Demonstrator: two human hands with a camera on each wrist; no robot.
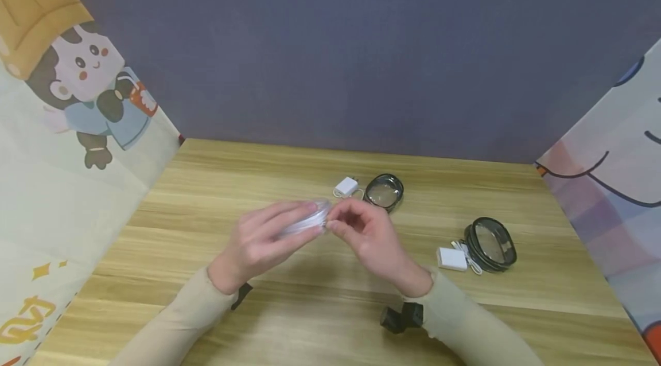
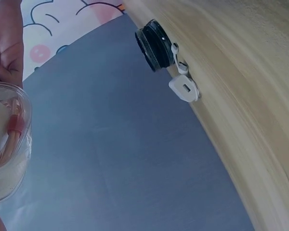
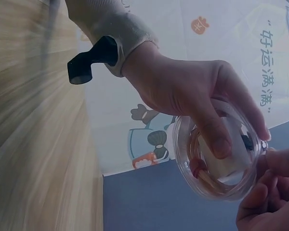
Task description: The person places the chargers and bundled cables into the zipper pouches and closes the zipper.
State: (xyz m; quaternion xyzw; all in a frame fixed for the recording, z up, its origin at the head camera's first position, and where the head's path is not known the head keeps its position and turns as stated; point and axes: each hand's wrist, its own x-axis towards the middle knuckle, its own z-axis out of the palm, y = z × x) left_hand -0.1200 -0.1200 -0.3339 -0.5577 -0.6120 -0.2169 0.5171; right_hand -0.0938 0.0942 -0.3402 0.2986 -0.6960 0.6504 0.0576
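Note:
My left hand (image 1: 263,240) holds a clear round plastic case (image 3: 183,144) above the table, thumb on one face and fingers on the other. Through its wall show a white block, like a charger plug (image 3: 226,166), and a looped cable (image 3: 207,182) with a red band. At the case's edge, my right hand (image 1: 369,240) pinches with thumb and forefinger, the other fingers curled. The small part between those fingertips is mostly hidden. In the left wrist view only part of the case (image 2: 12,180) shows at the left edge.
Beyond the hands, a white charger (image 1: 346,186) with cable lies beside a black-rimmed clear case (image 1: 384,191). Another white charger (image 1: 451,259) and coiled cable (image 1: 473,263) touch or nearly touch a second black-rimmed case (image 1: 493,244) at right. A grey panel (image 1: 361,56) borders the wooden table's back.

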